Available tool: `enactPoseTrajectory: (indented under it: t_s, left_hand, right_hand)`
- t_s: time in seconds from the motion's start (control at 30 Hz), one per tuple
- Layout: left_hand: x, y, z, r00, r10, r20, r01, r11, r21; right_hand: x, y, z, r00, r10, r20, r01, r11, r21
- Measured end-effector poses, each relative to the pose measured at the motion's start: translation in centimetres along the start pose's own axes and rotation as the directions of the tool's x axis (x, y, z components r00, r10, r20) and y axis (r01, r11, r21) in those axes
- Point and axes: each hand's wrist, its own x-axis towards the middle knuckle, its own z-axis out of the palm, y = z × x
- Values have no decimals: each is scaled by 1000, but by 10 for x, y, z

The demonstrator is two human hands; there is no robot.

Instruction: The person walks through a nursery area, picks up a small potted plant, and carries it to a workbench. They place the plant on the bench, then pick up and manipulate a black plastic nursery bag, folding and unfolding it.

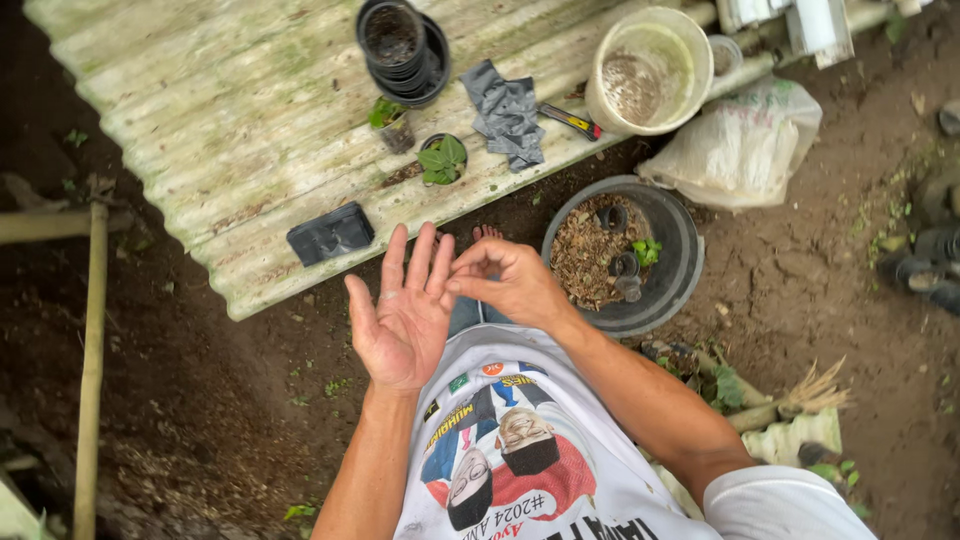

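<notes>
At 9 o'clock a bamboo pole (92, 330) lies on the bare soil, out of the way. Toward 11 o'clock a corrugated sheet (230, 120) serves as a low worktop, keeping the small things off the dirt: a folded black bag (330, 233) near its front edge, a stack of black pots (402, 50) at 12 o'clock, and below that two seedlings, one in a clear cup (390, 122) and one in a black pot (441, 158), standing upright so the leaves stay free. A crumpled grey bag (507, 112) and a yellow-handled knife (570, 121) lie just to the right of them.

At the centre the left hand (402, 315) is held palm up, fingers (422, 258) spread and empty, like a tray. The right hand (510, 280) meets it from 3 o'clock, its fingertips pressed together in a pinch against the left fingers; whether a tiny thing sits in that pinch I cannot tell.

Just beside the right wrist, at 2 o'clock, a dark basin (680, 250) holds brown potting mix with small pots and a green sprout, close at hand. Above it a cream bucket (690, 60) stands on the sheet's edge, and a white sack (740, 145) slumps on the ground at 1 o'clock.
</notes>
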Motion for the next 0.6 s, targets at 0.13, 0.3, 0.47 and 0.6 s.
enactPoseTrajectory:
  t_s: [0.13,0.3,0.47,0.6]
  left_hand:
    - [5,-1,-13,998,-43,43,43,999,14]
    - [17,7,-41,997,-80,-21,83,979,187]
    - [31,20,-66,986,-114,-125,149,937,317]
    - [48,22,-77,966,-139,-219,224,874,431]
  right_hand:
    - [-14,14,1,988,113,-107,-94,980,173]
    - [-41,45,-36,912,170,-374,-67,959,275]
    - [-97,80,-104,550,158,-820,279,890,359]
    - [-149,108,-141,198,229,-953,446,844,296]
